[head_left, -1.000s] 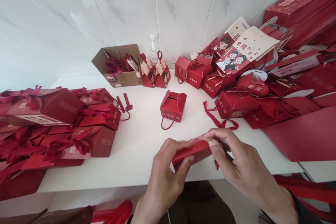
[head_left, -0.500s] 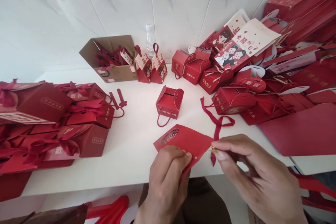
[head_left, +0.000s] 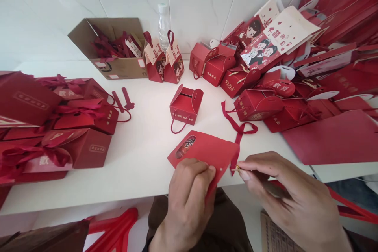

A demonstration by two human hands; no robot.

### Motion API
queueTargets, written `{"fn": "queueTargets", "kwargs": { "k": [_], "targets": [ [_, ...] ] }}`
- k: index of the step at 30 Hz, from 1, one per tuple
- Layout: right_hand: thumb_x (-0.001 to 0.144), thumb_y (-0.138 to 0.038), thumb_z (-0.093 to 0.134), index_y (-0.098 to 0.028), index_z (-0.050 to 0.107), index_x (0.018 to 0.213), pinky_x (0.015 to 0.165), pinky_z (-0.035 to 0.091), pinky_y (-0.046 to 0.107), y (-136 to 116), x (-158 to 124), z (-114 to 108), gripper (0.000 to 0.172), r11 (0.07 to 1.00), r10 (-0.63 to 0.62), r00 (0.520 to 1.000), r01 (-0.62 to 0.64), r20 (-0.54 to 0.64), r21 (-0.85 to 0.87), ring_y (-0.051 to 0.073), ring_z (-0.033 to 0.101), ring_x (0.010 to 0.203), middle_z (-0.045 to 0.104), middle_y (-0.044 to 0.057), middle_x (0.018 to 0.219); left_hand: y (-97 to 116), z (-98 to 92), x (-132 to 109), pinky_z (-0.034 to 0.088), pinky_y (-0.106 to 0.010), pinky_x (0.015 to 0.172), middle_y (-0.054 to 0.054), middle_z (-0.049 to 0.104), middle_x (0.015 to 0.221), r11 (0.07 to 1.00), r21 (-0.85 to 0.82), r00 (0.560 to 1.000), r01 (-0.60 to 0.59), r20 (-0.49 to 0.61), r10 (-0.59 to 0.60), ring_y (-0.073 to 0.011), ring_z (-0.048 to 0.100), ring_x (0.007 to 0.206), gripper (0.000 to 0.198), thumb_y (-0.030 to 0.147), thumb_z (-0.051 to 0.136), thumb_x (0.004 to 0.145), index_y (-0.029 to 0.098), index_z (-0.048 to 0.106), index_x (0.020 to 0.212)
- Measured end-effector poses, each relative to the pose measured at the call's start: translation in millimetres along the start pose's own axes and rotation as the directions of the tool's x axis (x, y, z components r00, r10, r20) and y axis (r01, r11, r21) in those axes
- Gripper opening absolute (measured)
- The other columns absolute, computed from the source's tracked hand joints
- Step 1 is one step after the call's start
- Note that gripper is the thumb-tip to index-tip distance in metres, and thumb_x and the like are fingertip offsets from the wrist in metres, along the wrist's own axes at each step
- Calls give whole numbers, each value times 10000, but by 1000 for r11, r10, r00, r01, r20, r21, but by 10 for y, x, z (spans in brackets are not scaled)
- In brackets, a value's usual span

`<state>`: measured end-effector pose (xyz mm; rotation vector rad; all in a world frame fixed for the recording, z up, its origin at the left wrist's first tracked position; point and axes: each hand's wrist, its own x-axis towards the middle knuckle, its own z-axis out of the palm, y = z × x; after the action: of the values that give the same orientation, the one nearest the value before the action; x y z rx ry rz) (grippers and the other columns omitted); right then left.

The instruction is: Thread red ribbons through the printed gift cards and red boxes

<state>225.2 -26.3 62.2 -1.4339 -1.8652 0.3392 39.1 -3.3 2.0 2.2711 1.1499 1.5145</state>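
Note:
My left hand (head_left: 190, 195) grips a flat red paper gift box (head_left: 208, 149) near the table's front edge. An oval cut-out with a printed pattern shows at the box's far left, and a small pale hole lies near its right side. Just right of that corner, my right hand (head_left: 283, 193) pinches a tiny gold-coloured paper fastener (head_left: 237, 168) between thumb and forefinger, its thin prong pointing left. The fastener is apart from the box. Behind the box, a dark red ribbon (head_left: 238, 128) lies curled on the table, and a small red box with a cord handle (head_left: 185, 106) stands upright.
Red boxes tied with bows (head_left: 91, 147) are stacked at left. More red boxes (head_left: 260, 104) and printed bags (head_left: 276, 39) crowd the right. Along the wall stand an open cardboard box (head_left: 126, 69), a clear bottle (head_left: 163, 27) and two small handled boxes (head_left: 174, 65).
The view has shifted slightly. My right hand's fastener has come away from the box's right corner, and its prong shows more clearly. My left hand keeps its grip on the box.

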Motion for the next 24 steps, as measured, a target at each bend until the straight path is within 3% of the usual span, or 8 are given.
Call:
{"fn": "queueTargets", "kwargs": {
  "k": [5,10,16,21,24],
  "targets": [
    [975,-270,674,-287,692,948,612,580,170,-20,-47,175,37,977,213,977,-213,-17,30,103,687,619,753,-57,807,54,73,12,594,-291,752,-61,662,938,995,19,987,98,-128,-95,-159,646,862,268,-22,707,873,168,638,1049],
    [924,-265,682,-262,682,800,499,514,122,-119,45,311,124,934,347,936,-339,-60,108,73,617,496,702,-85,662,101,141,55,566,-256,731,-61,645,900,993,45,975,111,-200,-100,-138,632,823,210,-47,722,858,116,634,954],
    [901,-252,671,-252,648,743,466,490,83,-160,138,319,160,914,376,926,-365,-27,178,55,599,456,644,-101,578,129,179,44,551,-287,717,-68,642,919,990,50,973,129,-201,-117,-161,622,840,215,-26,748,844,116,632,955],
    [918,-234,650,-265,619,819,639,565,105,-150,112,334,108,920,348,937,-334,-36,205,69,715,706,758,-66,947,134,190,57,540,-292,706,-60,633,917,990,39,971,133,-206,-122,-163,614,839,251,-50,759,809,112,631,951],
    [934,-219,642,-269,602,824,631,559,96,-140,110,346,127,910,341,940,-325,-19,257,66,701,689,750,-76,875,126,188,52,543,-292,715,-62,632,930,991,26,973,128,-199,-120,-162,612,850,250,-61,749,807,106,635,955]
  ]
}}
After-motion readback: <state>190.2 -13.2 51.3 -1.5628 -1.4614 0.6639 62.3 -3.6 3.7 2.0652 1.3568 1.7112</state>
